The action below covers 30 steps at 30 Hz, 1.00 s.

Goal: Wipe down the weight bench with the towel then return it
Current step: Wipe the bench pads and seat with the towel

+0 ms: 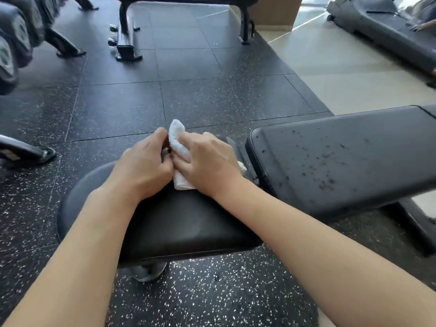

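A black padded weight bench fills the lower middle: its seat pad [188, 223] lies under my forearms and its long back pad [342, 156] runs off to the right, speckled with dark crumbs. A small white towel [177, 140] is bunched between my hands over the far end of the seat pad. My right hand [207, 161] grips the towel with curled fingers. My left hand [144, 166] pinches the towel's left edge with its fingertips. The middle of the towel is hidden by both hands.
Black speckled rubber floor tiles [118, 109] surround the bench. Another bench's frame [127, 41] stands at the back, dumbbells on a rack [14, 43] at the far left, a metal foot [26, 152] at the left, a treadmill [382, 27] on pale flooring at the top right.
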### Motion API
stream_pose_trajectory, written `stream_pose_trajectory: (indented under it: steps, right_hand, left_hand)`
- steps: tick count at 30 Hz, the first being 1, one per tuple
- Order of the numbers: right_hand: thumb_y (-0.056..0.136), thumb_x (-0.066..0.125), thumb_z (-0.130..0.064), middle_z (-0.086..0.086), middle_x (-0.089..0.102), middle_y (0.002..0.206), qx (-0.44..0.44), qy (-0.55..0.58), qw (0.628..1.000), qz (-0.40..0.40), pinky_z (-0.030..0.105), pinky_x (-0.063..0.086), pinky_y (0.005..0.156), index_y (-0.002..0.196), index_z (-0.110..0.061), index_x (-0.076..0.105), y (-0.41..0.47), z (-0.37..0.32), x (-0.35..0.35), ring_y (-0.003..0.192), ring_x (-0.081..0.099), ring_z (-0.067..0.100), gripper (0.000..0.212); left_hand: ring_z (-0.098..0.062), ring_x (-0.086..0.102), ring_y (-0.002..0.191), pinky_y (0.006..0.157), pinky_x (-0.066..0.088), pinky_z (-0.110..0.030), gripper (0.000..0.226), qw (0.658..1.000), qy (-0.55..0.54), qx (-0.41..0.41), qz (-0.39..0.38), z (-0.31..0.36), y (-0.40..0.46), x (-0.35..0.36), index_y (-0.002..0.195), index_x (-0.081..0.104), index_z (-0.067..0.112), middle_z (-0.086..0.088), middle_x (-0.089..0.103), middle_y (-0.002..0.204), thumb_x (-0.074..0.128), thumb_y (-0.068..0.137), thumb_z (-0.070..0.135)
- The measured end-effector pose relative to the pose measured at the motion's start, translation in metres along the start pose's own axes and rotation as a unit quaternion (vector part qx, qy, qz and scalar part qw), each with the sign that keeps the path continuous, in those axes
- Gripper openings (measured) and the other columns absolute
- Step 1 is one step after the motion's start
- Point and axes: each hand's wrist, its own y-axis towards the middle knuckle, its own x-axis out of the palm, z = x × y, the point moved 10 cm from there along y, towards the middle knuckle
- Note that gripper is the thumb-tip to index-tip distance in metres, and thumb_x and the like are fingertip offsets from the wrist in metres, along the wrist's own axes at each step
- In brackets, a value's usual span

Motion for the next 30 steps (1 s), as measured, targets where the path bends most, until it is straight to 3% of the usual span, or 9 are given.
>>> stream_pose_trajectory:
  steps: [3,6,8,12,16,22,26,30]
  right_hand:
    - [0.09,0.066,-0.043,-0.004,0.061,0.076,-0.02,-0.001,0.999,0.033,0.036,0.046,0.059,0.109,-0.02,0.063,-0.049,0.012,-0.027,0.074,0.056,0.024,0.03]
    - [0.091,0.065,-0.042,-0.005,0.053,0.073,-0.018,0.029,0.999,0.029,0.038,0.046,0.059,0.099,-0.022,0.059,-0.101,0.033,-0.059,0.07,0.048,0.02,0.023]
    - [0.091,0.066,-0.04,-0.006,0.048,0.072,-0.047,0.024,0.998,0.021,0.038,0.045,0.058,0.09,-0.021,0.055,-0.128,0.039,-0.082,0.069,0.043,0.019,0.021]
    - [0.087,0.072,-0.033,-0.004,0.045,0.072,-0.067,-0.028,0.996,0.043,0.034,0.039,0.056,0.081,-0.023,0.047,-0.139,0.076,-0.123,0.068,0.041,0.02,0.027]
    - [0.081,0.075,-0.039,0.0,0.054,0.072,-0.063,-0.114,0.991,-0.017,0.033,0.036,0.052,0.08,-0.02,0.056,-0.109,0.111,-0.091,0.067,0.052,0.026,0.027]
    - [0.097,0.055,-0.042,0.005,0.068,0.108,-0.029,-0.133,0.986,-0.096,0.039,0.042,0.074,0.108,-0.019,0.062,0.018,0.141,-0.037,0.106,0.06,0.032,0.026]
    - [0.097,0.053,-0.029,0.005,0.071,0.105,-0.019,-0.158,0.977,-0.142,0.035,0.034,0.07,0.104,-0.021,0.065,0.047,0.144,-0.011,0.105,0.059,0.03,0.016]
    - [0.092,0.063,-0.032,0.003,0.066,0.097,-0.057,-0.098,0.989,-0.095,0.036,0.035,0.066,0.103,-0.019,0.061,-0.004,0.129,-0.043,0.097,0.059,0.029,0.017]
  left_hand:
    - [-0.028,0.056,0.09,0.082,0.044,-0.047,0.021,0.999,0.026,0.035,-0.006,0.031,-0.007,0.013,0.093,0.041,0.034,0.01,0.058,0.091,0.038,0.078,0.049]
    - [-0.025,0.049,0.134,0.114,0.034,-0.053,0.034,0.996,0.069,0.064,-0.011,0.063,-0.012,0.045,0.113,0.048,0.036,0.006,0.058,0.134,0.042,0.085,0.054]
    - [-0.018,0.039,0.146,0.123,0.025,-0.049,0.035,0.994,0.076,0.075,0.007,0.074,-0.012,0.052,0.118,0.051,0.034,0.007,0.05,0.151,0.046,0.088,0.054]
    - [-0.014,0.043,0.142,0.123,0.028,-0.045,0.033,0.994,0.069,0.079,0.031,0.075,-0.011,0.047,0.115,0.054,0.035,0.01,0.053,0.149,0.052,0.088,0.053]
    - [-0.015,0.044,0.142,0.123,0.029,-0.048,0.033,0.994,0.068,0.074,0.033,0.078,-0.011,0.048,0.116,0.054,0.036,0.01,0.053,0.149,0.055,0.088,0.053]
    - [-0.013,0.044,0.14,0.123,0.028,-0.038,0.032,0.995,0.071,0.059,0.042,0.08,-0.014,0.043,0.118,0.056,0.032,0.01,0.053,0.151,0.058,0.09,0.047]
    - [-0.017,0.05,0.136,0.119,0.033,-0.036,0.029,0.994,0.065,0.026,0.08,0.074,-0.016,0.037,0.118,0.058,0.026,0.007,0.057,0.146,0.056,0.091,0.037]
    - [-0.02,0.052,0.133,0.117,0.033,-0.03,0.03,0.992,0.082,0.003,0.095,0.073,-0.018,0.033,0.119,0.059,0.02,0.003,0.06,0.141,0.056,0.091,0.031]
